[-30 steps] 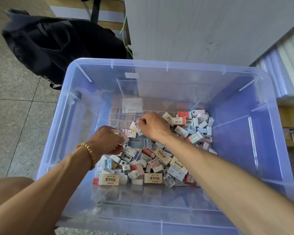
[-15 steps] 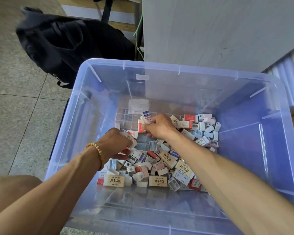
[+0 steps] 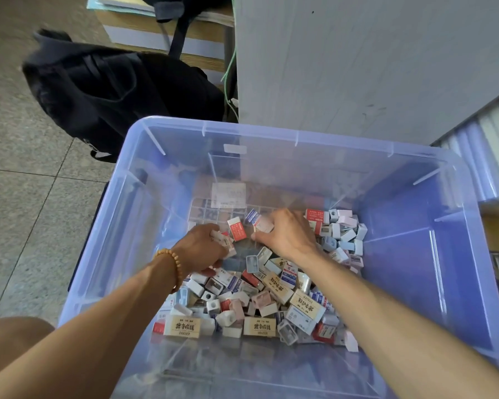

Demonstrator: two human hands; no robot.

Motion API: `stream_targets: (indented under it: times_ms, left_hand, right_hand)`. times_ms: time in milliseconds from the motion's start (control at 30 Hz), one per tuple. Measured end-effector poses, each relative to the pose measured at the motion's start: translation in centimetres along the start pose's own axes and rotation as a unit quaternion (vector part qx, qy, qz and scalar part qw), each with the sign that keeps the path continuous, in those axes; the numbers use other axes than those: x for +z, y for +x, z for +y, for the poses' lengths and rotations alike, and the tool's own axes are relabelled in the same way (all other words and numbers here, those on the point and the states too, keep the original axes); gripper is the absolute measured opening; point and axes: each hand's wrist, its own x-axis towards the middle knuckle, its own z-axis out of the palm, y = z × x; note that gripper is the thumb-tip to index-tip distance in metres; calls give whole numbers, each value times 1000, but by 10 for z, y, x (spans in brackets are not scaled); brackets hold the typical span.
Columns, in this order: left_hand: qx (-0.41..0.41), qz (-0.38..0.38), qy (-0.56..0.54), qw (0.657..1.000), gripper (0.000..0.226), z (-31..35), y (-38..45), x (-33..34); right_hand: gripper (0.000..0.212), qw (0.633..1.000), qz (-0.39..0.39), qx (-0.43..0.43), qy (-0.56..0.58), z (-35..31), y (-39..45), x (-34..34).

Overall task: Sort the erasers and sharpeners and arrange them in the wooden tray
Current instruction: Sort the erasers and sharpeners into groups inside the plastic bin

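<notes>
Hands: your left hand [image 3: 203, 249] grips a white eraser; your right hand [image 3: 288, 233], now at 12 o'clock of the eraser-and-sharpener pile [image 3: 260, 295] in the clear blue plastic bin [image 3: 415, 254], pinches another. Sorting barely begun; wooden tray unseen.

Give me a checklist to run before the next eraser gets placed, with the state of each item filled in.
1. Left hand grips small erasers: ok.
2. Right hand pinches a red-and-white eraser: ok.
3. Wooden tray in view to receive pieces: not ok, only a clear gridded tray shows in the plastic bin.
4. Erasers and sharpeners separated: not ok, the pile is mixed.
5. Red eraser between the hands seated in a cell: cannot tell.
</notes>
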Motion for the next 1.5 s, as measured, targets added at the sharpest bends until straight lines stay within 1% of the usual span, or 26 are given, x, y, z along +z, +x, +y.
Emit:
stream_targets:
  times_ms: [67,133,200,267,333,400,500,567,600,633,667,700,767,833,900,967,1033,1100,1167,1233,1333,1433,1500]
  left_hand:
    - [30,28,-30,999,42,1,-1,-1]
    - [53,56,-59,995,36,3,-2,-5]
    - [61,68,-96,991,32,6,-3,-8]
    - [63,75,-120,988,30,9,-4,-10]
    - [58,85,-134,986,28,10,-4,-10]
    - [52,90,-140,985,27,9,-5,-9]
    - [53,82,-135,986,27,8,-6,-9]
    - [53,73,-144,986,28,8,-7,-9]
    - [54,68,-149,985,28,8,-7,-9]
    - [56,61,-154,985,28,8,-8,-8]
    - [58,53,-157,984,28,9,-8,-8]
    - [62,42,-160,984,28,10,-9,-7]
    - [80,12,-152,985,26,13,-10,-6]
    - [105,-15,-129,986,23,17,-12,-4]
    - [123,-19,-126,984,22,16,-13,-2]
    - [125,-3,-147,981,20,15,-12,0]
    - [106,14,-166,980,14,15,-8,1]
    - [88,22,-136,986,19,16,-2,3]
    - [95,39,-77,992,21,17,5,6]
    - [105,61,-57,991,18,20,15,11]
    - [109,75,-39,991,8,22,32,19]
    - [101,103,18,989,17,20,48,25]
    - [121,125,65,983,14,20,52,27]
  right_hand:
    - [22,1000,-6,-22,-16,1,-3,-1]
    - [13,998,-2,-37,-44,2,-8,-3]
    - [17,997,19,-36,-59,2,-12,-4]
    - [23,995,60,-30,-80,5,-15,-10]
    - [21,987,81,-32,-134,10,-16,-16]
    - [23,978,72,-51,-187,14,-17,-18]
    - [32,979,40,-86,-182,12,-16,-12]
    - [31,979,16,-105,-172,10,-15,-6]
    - [27,984,19,-100,-148,9,-15,-6]
    - [22,992,26,-80,-95,7,-16,-9]
    - [20,998,28,-50,-17,4,-17,-15]
    - [19,997,16,-20,75,1,-18,-21]
    - [22,971,-57,15,232,-11,-20,-35]
    - [21,947,-112,16,302,-21,-24,-43]
    - [17,939,-117,19,322,-24,-26,-42]
    - [16,943,-95,46,314,-18,-24,-37]
    - [20,956,-54,88,274,-9,-19,-35]
    - [22,971,-23,104,214,1,-12,-32]
    - [23,986,-9,84,146,5,-6,-28]
    - [24,994,5,52,94,6,-2,-24]
    - [22,996,13,23,81,7,3,-19]
    - [25,999,25,-8,27,10,7,-11]
    - [25,999,35,-27,-14,12,6,-4]
